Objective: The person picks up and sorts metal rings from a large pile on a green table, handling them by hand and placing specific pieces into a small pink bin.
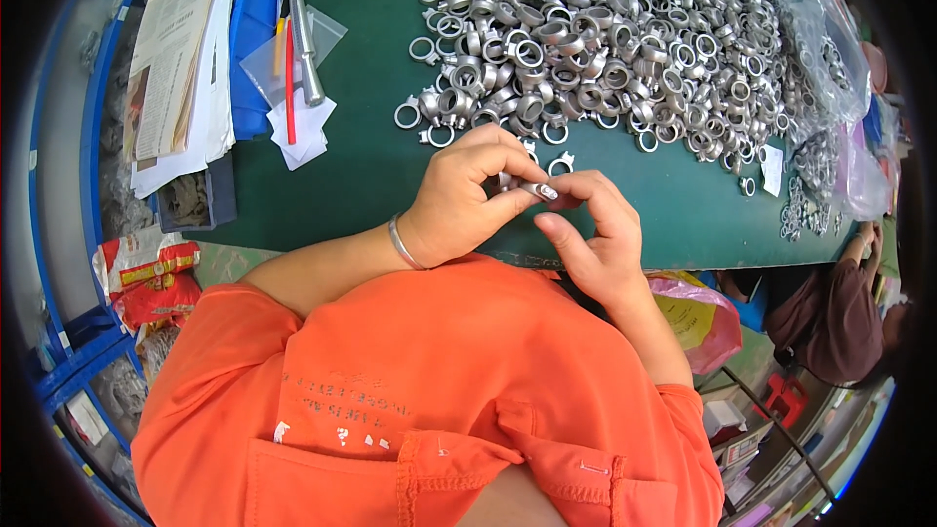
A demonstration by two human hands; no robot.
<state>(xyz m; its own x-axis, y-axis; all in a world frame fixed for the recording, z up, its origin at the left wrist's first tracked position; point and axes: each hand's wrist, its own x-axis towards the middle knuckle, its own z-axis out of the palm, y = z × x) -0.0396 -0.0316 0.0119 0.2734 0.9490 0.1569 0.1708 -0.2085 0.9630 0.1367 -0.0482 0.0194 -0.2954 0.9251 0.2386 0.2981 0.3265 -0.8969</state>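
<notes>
My left hand (pixel 468 187) is closed in a pinch on a metal ring (pixel 539 191), a small silvery piece with a raised head that sticks out past my fingertips. Close beside it, my right hand (pixel 597 232) has its thumb and fingers apart, the forefinger at or very near the ring's head; whether it touches cannot be made out. Just beyond my fingers, a loose ring (pixel 561 165) with a notched head lies on the green table. A large pile of similar metal rings (pixel 605 49) spreads over the table ahead of my hands.
On the left stand a blue tray (pixel 256 39), papers (pixel 181 59), a tapered metal rod (pixel 305 39) and a red pen (pixel 290 88). Clear plastic bags (pixel 830 59) with small metal parts lie at the right. Another person (pixel 830 317) sits beyond the table's right end.
</notes>
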